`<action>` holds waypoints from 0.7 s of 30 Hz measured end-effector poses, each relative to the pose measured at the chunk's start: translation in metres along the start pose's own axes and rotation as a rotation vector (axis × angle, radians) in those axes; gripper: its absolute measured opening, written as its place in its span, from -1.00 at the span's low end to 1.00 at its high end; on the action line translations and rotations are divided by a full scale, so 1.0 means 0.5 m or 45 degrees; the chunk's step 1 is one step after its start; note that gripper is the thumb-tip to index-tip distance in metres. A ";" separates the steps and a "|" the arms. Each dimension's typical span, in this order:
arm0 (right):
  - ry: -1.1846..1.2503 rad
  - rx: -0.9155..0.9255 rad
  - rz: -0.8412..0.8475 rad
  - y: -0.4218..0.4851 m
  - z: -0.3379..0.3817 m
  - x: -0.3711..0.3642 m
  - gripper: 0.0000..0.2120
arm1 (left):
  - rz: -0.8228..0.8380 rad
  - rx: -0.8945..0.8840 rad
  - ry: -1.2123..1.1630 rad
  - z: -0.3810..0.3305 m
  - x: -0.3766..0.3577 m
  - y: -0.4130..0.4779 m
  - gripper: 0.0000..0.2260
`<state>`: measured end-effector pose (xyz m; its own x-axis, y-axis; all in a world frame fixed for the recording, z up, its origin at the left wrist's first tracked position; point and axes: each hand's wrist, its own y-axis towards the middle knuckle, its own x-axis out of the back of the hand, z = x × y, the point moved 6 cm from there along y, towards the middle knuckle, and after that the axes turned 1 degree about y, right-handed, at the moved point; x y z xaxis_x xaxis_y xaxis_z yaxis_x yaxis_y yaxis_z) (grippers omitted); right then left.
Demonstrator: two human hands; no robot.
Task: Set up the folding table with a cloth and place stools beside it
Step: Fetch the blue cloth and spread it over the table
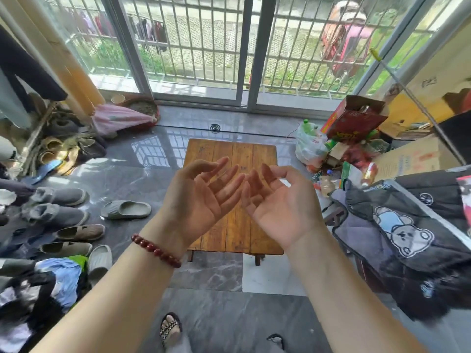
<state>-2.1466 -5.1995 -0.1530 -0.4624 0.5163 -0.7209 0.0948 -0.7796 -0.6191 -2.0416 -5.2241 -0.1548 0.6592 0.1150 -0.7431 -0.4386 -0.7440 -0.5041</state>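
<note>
Palms up, fingers loose, nothing held: left hand (pixel 201 200) and right hand (pixel 277 207) side by side. Wooden counter (pixel 230 154) right below and beyond them, long axis running straight away, equally near both, top bare

Wooden table (pixel 235 233) — low, rectangular, standing upright on the grey tiled floor (pixel 211 276) at the centre of the view. The top is level and made of lengthwise planks, orange-brown, worn, with darker stains and visible seams; the wood is uncovered. The long axis runs from 12 o'clock to 6 o'clock, with the far short edge toward 12 o'clock. Two dark legs (pixel 257 261) show under the near edge — one at the 7 o'clock corner, one at the 5 o'clock corner.
</note>
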 end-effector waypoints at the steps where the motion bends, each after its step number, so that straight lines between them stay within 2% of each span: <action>1: -0.003 -0.001 0.014 -0.021 0.007 -0.010 -0.91 | 0.002 -0.004 0.001 -0.001 -0.018 -0.017 -0.69; 14: -0.066 0.094 0.162 -0.167 0.044 -0.052 -0.91 | -0.013 -0.200 -0.003 0.026 -0.118 -0.140 -0.82; 17: -0.108 0.177 0.145 -0.189 0.032 -0.064 -0.92 | -0.062 -0.241 0.090 0.011 -0.108 -0.161 -0.85; 21: -0.165 0.401 0.059 -0.217 0.022 -0.079 -0.92 | -0.087 -0.305 0.338 -0.027 -0.103 -0.187 -0.84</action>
<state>-2.1486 -5.1392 -0.0540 -0.5738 0.4442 -0.6881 -0.1494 -0.8828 -0.4454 -2.0262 -5.1694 -0.0632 0.8312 0.0182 -0.5556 -0.2535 -0.8771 -0.4079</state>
